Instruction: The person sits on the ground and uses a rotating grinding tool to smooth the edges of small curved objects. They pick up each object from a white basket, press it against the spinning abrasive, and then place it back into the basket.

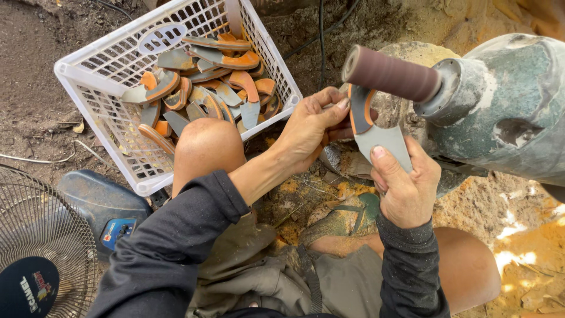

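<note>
Head view: left hand (309, 132) and right hand (406, 188) both pinch the grey-orange knife (371, 126) under the sanding drum (391, 73).

- White plastic basket (106, 88) stood upper left on the dirt, approx. half full of grey-and-orange knife-shaped pieces (206, 88).
- Wire fan guard (41, 235) w/ dark hub sat bottom left.
- Dark blue fan base (103, 206) lay just beside it.
- Black cable (321, 35) ran across the ground behind the basket.
- Sawdust-coloured soil (529, 259) at right.
</note>
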